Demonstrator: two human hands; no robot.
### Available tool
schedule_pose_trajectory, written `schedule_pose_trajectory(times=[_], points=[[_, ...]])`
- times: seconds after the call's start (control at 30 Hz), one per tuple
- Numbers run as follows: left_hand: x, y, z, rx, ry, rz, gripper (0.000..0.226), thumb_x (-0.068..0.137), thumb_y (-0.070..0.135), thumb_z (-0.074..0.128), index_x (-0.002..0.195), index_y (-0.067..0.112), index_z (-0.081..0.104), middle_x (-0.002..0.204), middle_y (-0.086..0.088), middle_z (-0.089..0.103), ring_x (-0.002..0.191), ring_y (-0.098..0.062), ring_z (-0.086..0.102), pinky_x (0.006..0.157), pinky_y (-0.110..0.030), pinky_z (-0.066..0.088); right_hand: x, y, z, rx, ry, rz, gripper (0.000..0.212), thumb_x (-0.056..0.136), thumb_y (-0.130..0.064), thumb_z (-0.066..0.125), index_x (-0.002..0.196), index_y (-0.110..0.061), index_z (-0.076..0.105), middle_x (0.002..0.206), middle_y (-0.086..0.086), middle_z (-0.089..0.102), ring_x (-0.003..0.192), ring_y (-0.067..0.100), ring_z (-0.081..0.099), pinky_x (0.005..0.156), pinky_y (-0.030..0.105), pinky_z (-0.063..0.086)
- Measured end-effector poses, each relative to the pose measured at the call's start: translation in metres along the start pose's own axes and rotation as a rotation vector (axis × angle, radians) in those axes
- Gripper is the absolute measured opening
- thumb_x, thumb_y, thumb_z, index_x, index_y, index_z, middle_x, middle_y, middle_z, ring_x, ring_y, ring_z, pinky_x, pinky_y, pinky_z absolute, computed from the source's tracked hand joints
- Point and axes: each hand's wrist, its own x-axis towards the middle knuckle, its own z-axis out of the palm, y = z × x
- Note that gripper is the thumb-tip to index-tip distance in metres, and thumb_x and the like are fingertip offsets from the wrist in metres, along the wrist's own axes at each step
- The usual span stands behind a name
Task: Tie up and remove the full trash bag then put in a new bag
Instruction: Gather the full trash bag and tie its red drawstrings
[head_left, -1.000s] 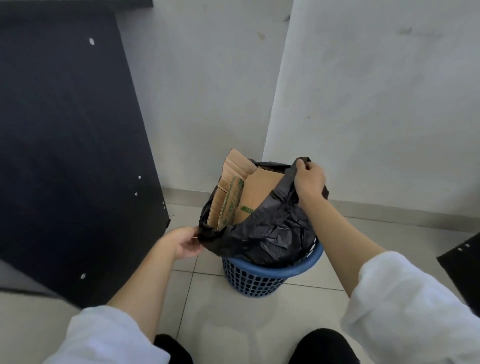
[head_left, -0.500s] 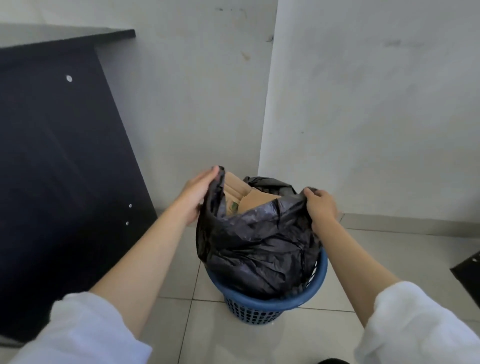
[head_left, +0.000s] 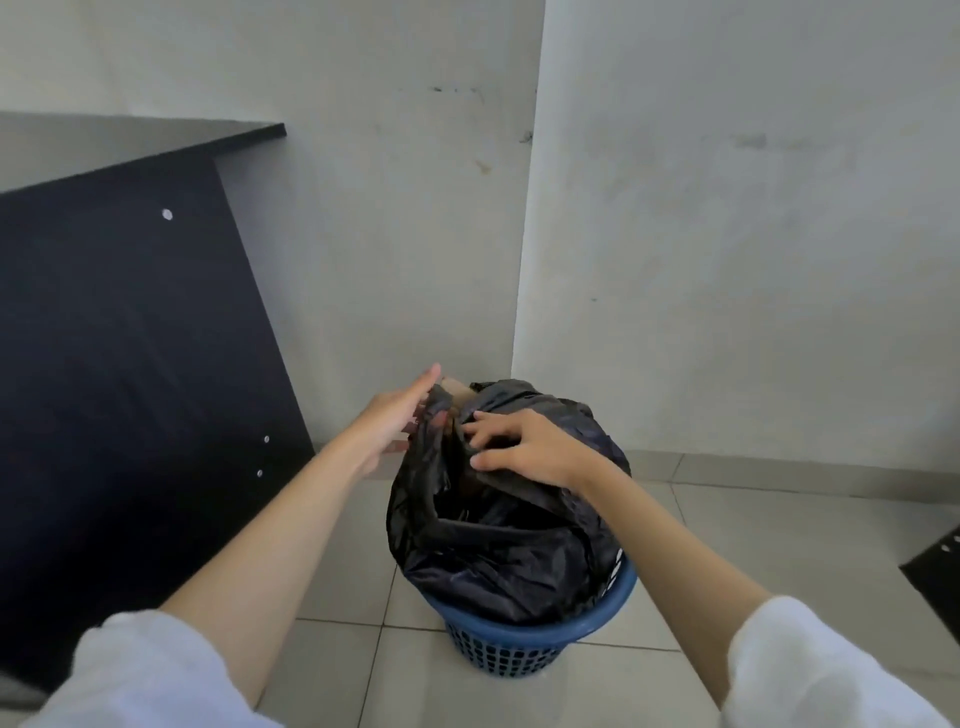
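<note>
Your blue basket (head_left: 524, 647) stands on the tiled floor (head_left: 332, 670) in the corner where 2 pale walls (head_left: 727, 234) meet. It holds the full black trash bag (head_left: 493, 551), which bulges well above the basket's rim and stands upright, its long axis running straight up out of the basket. A brown cardboard edge (head_left: 456, 388) pokes out at the bag's top, between your hands; the rest of what is inside is hidden by the plastic.

Your left hand (head_left: 396, 415) is on the bag's upper left side, fingers stretched up along the raised flap; the thumb side is hidden behind the plastic, so you cannot tell whether it pinches the flap or only rests against it. Your right hand (head_left: 524, 447) lies palm down over the top of the bag, fingers spread and curled into the gathered plastic, pressing it toward the left hand rather than clenched into a fist. The 2 bag edges are drawn close together at the top, with a dark opening still gaping below your right hand.

A dark table (head_left: 119, 364) stands just to the left of the basket, its side panel close to your left forearm. Another dark panel (head_left: 940, 566) shows at the right edge, well apart from the basket.
</note>
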Motion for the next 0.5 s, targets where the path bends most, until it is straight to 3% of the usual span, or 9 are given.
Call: schedule_pose_trajectory(times=[0.1,0.2,0.27,0.3,0.33,0.4,0.43,0.5], points=[[-0.003,-0.004,0.011,0.259,0.011,0.101,0.052,0.077,0.063,0.062,0.095,0.015,0.069,0.094,0.001,0.068,0.092,-0.017,0.061,0.079,-0.031,0.045,-0.014,0.005,0.010,-0.064,-0.020,-0.040,0.016,0.084,-0.013,0.069,0.098,-0.010,0.074,0.139,-0.004,0.055,0.142,0.004,0.026,0.120,0.034,0.005],[-0.004,-0.015,0.026,0.342,0.087,0.172,0.049,0.074,0.049,0.074,0.105,0.012,0.069,0.103,-0.003,0.068,0.102,-0.020,0.061,0.089,-0.032,0.046,-0.028,0.005,0.014,-0.280,-0.075,-0.088,0.020,0.086,-0.018,0.067,0.105,-0.013,0.073,0.144,-0.002,0.049,0.144,0.002,0.020,0.118,0.035,-0.007],[-0.006,-0.019,0.035,0.334,0.107,0.187,0.043,0.074,0.032,0.079,0.109,0.010,0.068,0.103,-0.005,0.066,0.103,-0.022,0.061,0.090,-0.031,0.045,-0.041,0.006,0.012,-0.314,-0.072,-0.084,0.020,0.085,-0.021,0.068,0.103,-0.015,0.074,0.140,-0.002,0.054,0.143,0.003,0.024,0.119,0.034,-0.001],[-0.006,-0.021,0.037,0.355,0.118,0.194,0.042,0.074,0.026,0.080,0.110,0.008,0.067,0.101,-0.006,0.065,0.101,-0.021,0.060,0.088,-0.029,0.044,-0.047,0.008,0.009,-0.256,-0.013,-0.066,0.017,0.084,-0.022,0.068,0.098,-0.016,0.076,0.133,-0.002,0.060,0.139,0.003,0.032,0.120,0.033,0.010],[-0.006,-0.022,0.039,0.388,0.134,0.213,0.041,0.075,0.022,0.079,0.111,0.008,0.067,0.100,-0.006,0.065,0.098,-0.021,0.059,0.085,-0.026,0.042,-0.053,0.009,0.004,-0.151,0.089,-0.045,0.014,0.083,-0.023,0.069,0.092,-0.018,0.078,0.122,-0.004,0.068,0.130,0.001,0.045,0.116,0.031,0.025],[-0.002,-0.026,0.040,0.479,0.184,0.267,0.036,0.078,0.021,0.077,0.111,0.009,0.068,0.105,-0.008,0.065,0.102,-0.023,0.058,0.084,-0.025,0.039,-0.058,0.013,-0.012,0.037,0.382,-0.014,0.014,0.083,-0.027,0.068,0.081,-0.019,0.079,0.086,-0.013,0.075,0.087,-0.008,0.062,0.087,0.021,0.047],[0.002,-0.028,0.039,0.525,0.213,0.298,0.034,0.079,0.023,0.076,0.109,0.010,0.069,0.110,-0.007,0.063,0.107,-0.025,0.056,0.087,-0.027,0.039,-0.053,0.017,-0.024,0.074,0.515,0.006,0.016,0.085,-0.029,0.066,0.077,-0.019,0.078,0.070,-0.015,0.070,0.066,-0.006,0.058,0.071,0.019,0.046],[0.011,-0.034,0.034,0.568,0.264,0.347,0.030,0.078,0.026,0.076,0.104,0.012,0.071,0.111,-0.002,0.054,0.115,-0.023,0.045,0.097,-0.032,0.038,-0.034,0.027,-0.044,0.124,0.640,0.071,0.019,0.087,-0.029,0.064,0.077,-0.019,0.075,0.066,-0.007,0.066,0.061,0.005,0.051,0.063,0.022,0.040]])
